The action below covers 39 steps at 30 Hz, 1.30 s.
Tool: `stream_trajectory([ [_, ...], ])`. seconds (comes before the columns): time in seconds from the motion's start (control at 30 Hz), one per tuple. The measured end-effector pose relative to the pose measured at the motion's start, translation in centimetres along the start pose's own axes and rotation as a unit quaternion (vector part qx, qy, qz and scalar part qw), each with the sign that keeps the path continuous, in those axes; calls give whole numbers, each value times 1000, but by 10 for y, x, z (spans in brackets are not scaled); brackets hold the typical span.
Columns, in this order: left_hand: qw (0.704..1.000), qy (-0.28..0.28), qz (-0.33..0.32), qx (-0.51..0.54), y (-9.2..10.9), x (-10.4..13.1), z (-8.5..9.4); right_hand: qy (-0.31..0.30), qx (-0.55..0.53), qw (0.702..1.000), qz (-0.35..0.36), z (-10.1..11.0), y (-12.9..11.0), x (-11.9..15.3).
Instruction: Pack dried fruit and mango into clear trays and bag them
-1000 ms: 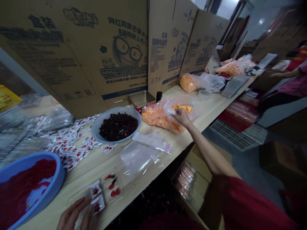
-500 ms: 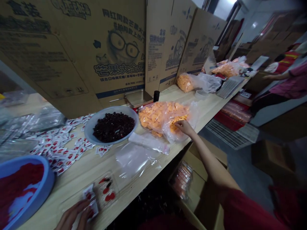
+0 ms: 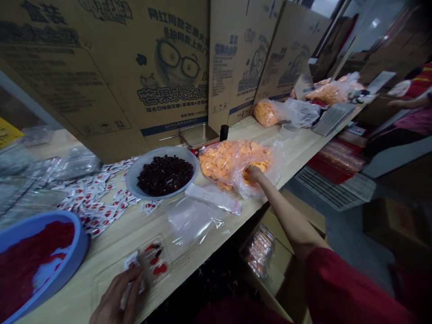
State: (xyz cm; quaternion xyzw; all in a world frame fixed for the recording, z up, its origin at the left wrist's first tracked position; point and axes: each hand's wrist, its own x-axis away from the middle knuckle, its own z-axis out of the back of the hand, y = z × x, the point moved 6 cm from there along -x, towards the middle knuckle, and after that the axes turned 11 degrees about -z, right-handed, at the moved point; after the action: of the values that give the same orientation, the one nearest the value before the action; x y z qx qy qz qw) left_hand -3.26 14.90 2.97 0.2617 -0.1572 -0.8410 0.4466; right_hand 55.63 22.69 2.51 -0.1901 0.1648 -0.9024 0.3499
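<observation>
My left hand [image 3: 118, 294] is closed over small white sachets [image 3: 131, 261] in a clear plastic tray [image 3: 165, 258] near the front edge of the table. Red and black pieces [image 3: 158, 268] lie in the tray's other side. My right arm stretches out to an open clear bag of orange candies [image 3: 222, 159]. Inside its mouth, my right hand [image 3: 254, 174] has its fingers curled down among the pieces; the fingertips and anything in them are hidden. Flat clear plastic bags [image 3: 192, 220] lie between the hands.
A bowl of dark pieces [image 3: 194, 173] stands behind, beside scattered sachets [image 3: 101, 202]. On the left is a blue basin of red pieces [image 3: 83, 238]. Tall cardboard boxes [image 3: 175, 103] line the back. An open carton [image 3: 280, 270] sits below the table edge; another person's arm [image 3: 405, 103] shows far right.
My right hand has reached deeper into the orange candies, hiding its fingertips. My left hand has closed further over the sachets. The whole view has shifted slightly.
</observation>
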Motion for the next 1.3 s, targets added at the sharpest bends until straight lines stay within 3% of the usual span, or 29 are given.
stream_trajectory([
  [0.13, 1000, 6, -6, 8, 2, 2, 0, 17, -61, 998, 10, 3, -8, 8],
  [0.23, 1000, 11, -4, 18, -1, 4, 0, 59, -129, 990, 18, 31, 0, 21],
  [0.33, 998, 46, 38, 35, 4, 3, 5, 98, -195, 975, 40, 58, 11, 55],
  [0.4, 992, 81, 65, 74, 22, 2, 9, 98, -252, 960, 76, 56, 9, 92],
  [0.43, 987, 97, 76, 104, 34, 1, 10, 91, -327, 934, 111, 48, 3, 113],
  [0.5, 972, 91, 100, 190, 58, -3, 4, 6, -417, 897, 143, 10, -22, 158],
  [0.6, 934, 89, 138, 318, 72, -9, -10, -225, -433, 863, 134, -85, -88, 236],
  [0.7, 895, 142, 177, 384, 56, 2, -6, -395, -466, 781, 134, -167, -163, 320],
  [0.77, 875, 188, 204, 396, 36, 17, 6, -451, -475, 744, 130, -204, -201, 359],
  [0.83, 863, 215, 229, 395, 12, 34, 18, -481, -467, 731, 126, -229, -223, 381],
  [0.97, 858, 217, 279, 373, -30, 60, 31, -531, -419, 722, 147, -256, -231, 403],
  [1.07, 885, 211, 303, 285, -48, 72, 37, -550, -378, 724, 176, -266, -225, 408],
  [1.2, 942, 132, 288, 109, -48, 71, 40, -503, -327, 768, 225, -264, -219, 399],
  [1.3, 966, 76, 246, 11, -42, 63, 38, -468, -336, 783, 232, -242, -215, 391],
])
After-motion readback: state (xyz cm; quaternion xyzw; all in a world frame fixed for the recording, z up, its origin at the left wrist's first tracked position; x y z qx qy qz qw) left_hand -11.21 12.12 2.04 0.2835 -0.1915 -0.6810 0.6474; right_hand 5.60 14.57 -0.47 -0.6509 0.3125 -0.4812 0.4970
